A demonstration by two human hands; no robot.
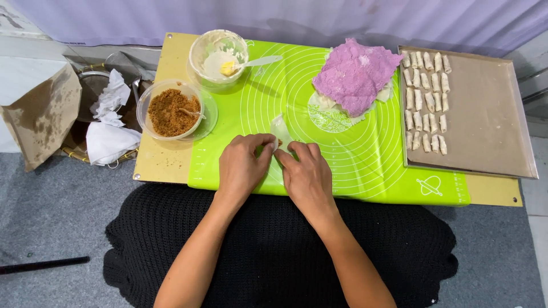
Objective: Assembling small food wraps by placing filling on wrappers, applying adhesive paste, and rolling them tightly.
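Hands, two: left hand [242, 165] and right hand [305, 171] pinch one thin wrapper [281, 132] (half folded). Two bowls [169, 109] sit nearby; one tray [491, 114] holds many rolls [425, 100].

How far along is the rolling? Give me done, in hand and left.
Done: rows of finished small rolls lie on the left part of the metal tray, whose right part is bare. In hand: left hand and right hand pinch one thin pale wrapper on the green mat. Left: a stack of wrappers under the pink cloth, brown crumb filling in the bowl.
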